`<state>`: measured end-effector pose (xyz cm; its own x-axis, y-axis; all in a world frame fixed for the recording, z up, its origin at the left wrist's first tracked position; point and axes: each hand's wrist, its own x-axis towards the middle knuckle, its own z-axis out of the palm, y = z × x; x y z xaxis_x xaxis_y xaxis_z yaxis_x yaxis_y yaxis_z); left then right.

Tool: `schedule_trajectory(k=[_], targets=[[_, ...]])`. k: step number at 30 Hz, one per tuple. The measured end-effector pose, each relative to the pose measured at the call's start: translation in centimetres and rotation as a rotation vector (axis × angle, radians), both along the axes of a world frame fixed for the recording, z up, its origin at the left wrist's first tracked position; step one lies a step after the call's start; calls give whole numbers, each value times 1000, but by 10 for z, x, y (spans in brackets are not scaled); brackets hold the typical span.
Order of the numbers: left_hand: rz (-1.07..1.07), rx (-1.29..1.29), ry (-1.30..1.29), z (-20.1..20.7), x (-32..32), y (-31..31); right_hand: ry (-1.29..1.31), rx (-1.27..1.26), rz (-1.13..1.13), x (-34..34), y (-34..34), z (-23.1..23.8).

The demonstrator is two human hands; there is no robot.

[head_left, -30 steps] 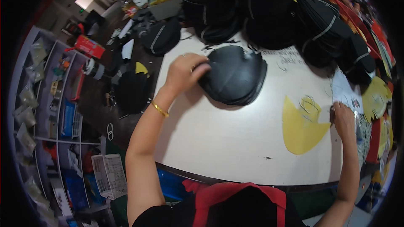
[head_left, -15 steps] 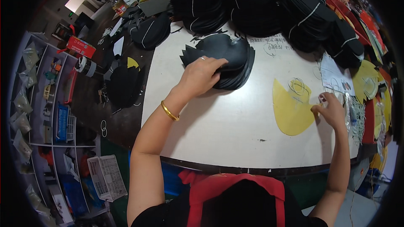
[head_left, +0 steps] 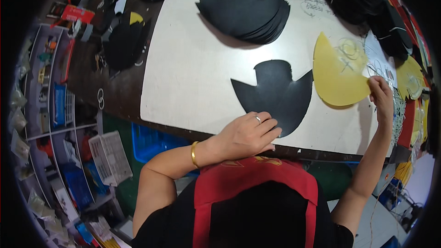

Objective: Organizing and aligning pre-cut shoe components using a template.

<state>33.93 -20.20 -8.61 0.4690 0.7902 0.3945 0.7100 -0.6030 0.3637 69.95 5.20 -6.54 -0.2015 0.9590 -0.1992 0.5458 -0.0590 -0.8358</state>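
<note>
A flat black cut piece (head_left: 280, 94), with a squared tab and pointed wings, lies near the table's front edge. My left hand (head_left: 250, 133), wearing a ring and gold bangle, is closed on its near edge, fingers on top and thumb low beside the edge. Right of it is a yellow flat template (head_left: 337, 76) with a rounded lower edge and a pointed top. My right hand (head_left: 381, 94) pinches its right edge, and a shadow falls below that edge. Loops of pale elastic (head_left: 347, 48) rest on the template. Farther back sits a fanned stack of similar black pieces (head_left: 243, 14).
Tied bundles of black pieces (head_left: 356, 4) line the back of the white tabletop (head_left: 183, 78). At right lie another yellow piece (head_left: 410, 78) and a heap of pale bands (head_left: 398, 115). Shelving (head_left: 50, 131) and a white basket (head_left: 110, 156) stand at left.
My left hand has come from the stack toward the front edge, and a black piece now lies there. My right hand has taken the yellow template's edge and shifted it. The view has tilted downward.
</note>
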Motion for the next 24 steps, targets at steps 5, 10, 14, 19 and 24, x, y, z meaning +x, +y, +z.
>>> schedule_trajectory(k=[5, 10, 14, 19, 24], targets=[[64, 103, -172, 0, -36, -27, 405, 176, -128, -4, -21, 1], [397, 81, -262, 8, -56, -33, 231, 3, 177, -78, -47, 3], [281, 125, -246, 4, -36, -19, -15, 43, 200, -112, -53, -1], [131, 167, -162, -6, -12, -20, 47, -15, 195, -125, -49, -3], [115, 184, -153, -4, 7, -12, 147, -76, 150, -116, -49, -11]])
